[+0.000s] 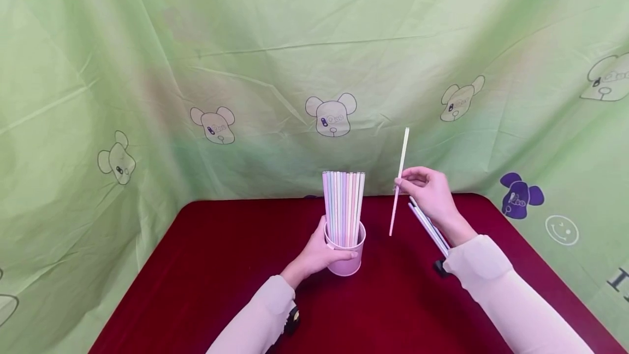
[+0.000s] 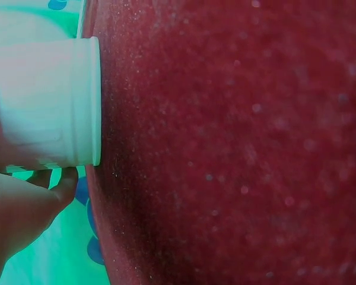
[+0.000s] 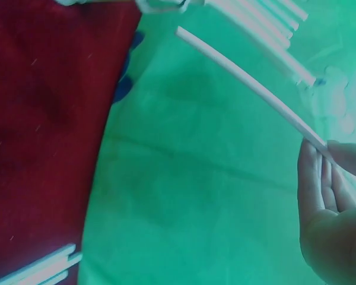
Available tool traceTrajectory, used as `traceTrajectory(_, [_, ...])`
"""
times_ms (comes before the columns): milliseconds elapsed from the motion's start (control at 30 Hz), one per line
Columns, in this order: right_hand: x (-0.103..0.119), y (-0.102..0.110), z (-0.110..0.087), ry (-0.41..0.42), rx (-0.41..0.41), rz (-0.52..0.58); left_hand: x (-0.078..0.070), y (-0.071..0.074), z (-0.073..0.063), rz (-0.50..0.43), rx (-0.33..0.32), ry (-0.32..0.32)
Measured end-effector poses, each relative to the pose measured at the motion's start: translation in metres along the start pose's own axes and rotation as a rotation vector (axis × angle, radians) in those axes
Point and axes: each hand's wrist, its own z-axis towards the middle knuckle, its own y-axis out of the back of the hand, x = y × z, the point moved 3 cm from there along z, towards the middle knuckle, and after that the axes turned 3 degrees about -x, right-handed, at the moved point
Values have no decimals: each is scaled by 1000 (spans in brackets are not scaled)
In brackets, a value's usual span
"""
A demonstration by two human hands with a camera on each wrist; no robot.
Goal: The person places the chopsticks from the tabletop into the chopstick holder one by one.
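Observation:
A small pale pink cup (image 1: 346,266) stands on the table, holding a thick bundle of pastel drinking straws (image 1: 344,206). My left hand (image 1: 316,250) grips this cup from its left side, thumb across the front; the left wrist view shows the cup's base (image 2: 96,101) against the red cloth. To the right of the bundle, my right hand (image 1: 432,195) pinches a single pale straw (image 1: 402,154) between thumb and fingers. That straw stands nearly upright, raised to about the bundle's height. In the right wrist view the pinched straw (image 3: 249,83) slants past the bundle.
Several loose straws (image 1: 428,225) lie on the red-covered table (image 1: 236,266) beneath my right hand and wrist; their ends (image 3: 41,267) show at the lower left of the right wrist view. A green curtain (image 1: 275,70) with printed bear heads hangs behind the table and along both sides.

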Motion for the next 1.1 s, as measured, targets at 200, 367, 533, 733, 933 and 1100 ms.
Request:
traceTrajectory(200, [20,-19,0,73,-39,85,1,1,1,-3,4,-7])
traceTrajectory(367, [25,-35,-1,88,-24,171,1,1,1,-6,5,-9])
traceTrajectory(533, [18,-52,-3,75,-9,162,2,1,2,-12,7,-15])
traceTrajectory(733, [17,-64,-11,60,18,66,1,0,3,-14,7,-20])
traceTrajectory(933, [18,-75,-24,81,60,17,0,1,2,-8,7,-21])
traceTrajectory(1100, [13,-82,-29,86,80,12,1,1,1,0,5,-10])
